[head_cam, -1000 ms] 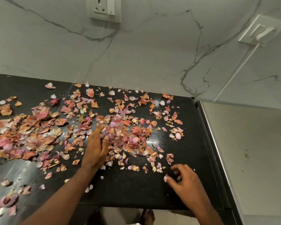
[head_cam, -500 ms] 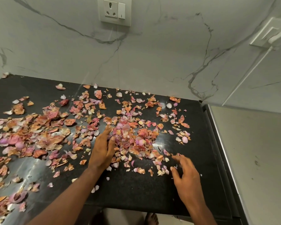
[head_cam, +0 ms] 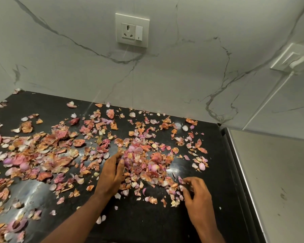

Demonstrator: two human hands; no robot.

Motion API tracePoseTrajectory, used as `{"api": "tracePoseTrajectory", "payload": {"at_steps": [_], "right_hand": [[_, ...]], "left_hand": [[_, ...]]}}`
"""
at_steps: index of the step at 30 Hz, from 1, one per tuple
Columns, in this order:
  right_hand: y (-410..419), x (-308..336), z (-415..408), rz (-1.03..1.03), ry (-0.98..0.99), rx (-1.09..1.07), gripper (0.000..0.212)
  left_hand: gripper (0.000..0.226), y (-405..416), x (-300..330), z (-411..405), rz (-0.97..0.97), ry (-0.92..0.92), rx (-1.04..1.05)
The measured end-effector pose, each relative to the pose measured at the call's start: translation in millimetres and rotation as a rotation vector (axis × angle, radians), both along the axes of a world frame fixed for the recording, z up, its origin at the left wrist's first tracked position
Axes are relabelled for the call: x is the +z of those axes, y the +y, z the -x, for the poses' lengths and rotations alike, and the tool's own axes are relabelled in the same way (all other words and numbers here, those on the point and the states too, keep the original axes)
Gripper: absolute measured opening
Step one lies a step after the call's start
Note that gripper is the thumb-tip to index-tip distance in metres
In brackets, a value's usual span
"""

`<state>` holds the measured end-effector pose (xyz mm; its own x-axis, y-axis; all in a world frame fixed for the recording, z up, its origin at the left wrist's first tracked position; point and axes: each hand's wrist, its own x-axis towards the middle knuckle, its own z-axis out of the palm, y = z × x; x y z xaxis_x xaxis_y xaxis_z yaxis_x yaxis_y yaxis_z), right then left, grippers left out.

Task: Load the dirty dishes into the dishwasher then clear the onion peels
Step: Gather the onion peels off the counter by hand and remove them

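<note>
Black desk: onion peels strewn wide, thickest at centre. Peel-clearing step, dishes not in view. Left hand flat, fingers straight, edging heap rightward. Right hand fingers curled, pinching scraps. Next, likely: close hands together, lift pile.

Two hands are in view, the left hand and the right hand. Onion peels lie scattered in far too many pieces to count, likely some hundreds. There is one black surface, one wall socket, and what seems one second wall fitting at the right, though it is blurred
</note>
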<state>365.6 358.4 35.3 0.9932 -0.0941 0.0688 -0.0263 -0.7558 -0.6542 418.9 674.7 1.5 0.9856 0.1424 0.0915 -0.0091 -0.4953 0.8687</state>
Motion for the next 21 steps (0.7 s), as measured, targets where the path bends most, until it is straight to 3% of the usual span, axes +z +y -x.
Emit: {"api": "tracePoseTrajectory", "payload": {"at_steps": [5,10,14,18,21], "right_hand": [[-8.2,-13.9,21.8,0.292,0.298,0.220,0.058],[1.9,-14.5,-14.6,0.084,0.111,0.035,0.034],[-0.4,-0.9,-23.0,-0.015,0.005,-0.080,0.034],[-5.7,2.0,10.4,-0.008,-0.003,0.084,0.028],[-5.2,-18.4,36.6,0.165,0.093,0.296,0.011]], "left_hand": [[0.063,0.8,-4.5,4.0,0.052,0.014,0.022],[0.053,-3.3,3.7,3.2,0.000,-0.011,0.040],[0.044,-2.9,8.0,4.4,0.042,-0.012,0.049],[0.054,4.6,-2.2,1.6,0.052,-0.051,0.081],[0.058,6.0,-4.2,0.4,0.067,-0.056,0.101]]}}
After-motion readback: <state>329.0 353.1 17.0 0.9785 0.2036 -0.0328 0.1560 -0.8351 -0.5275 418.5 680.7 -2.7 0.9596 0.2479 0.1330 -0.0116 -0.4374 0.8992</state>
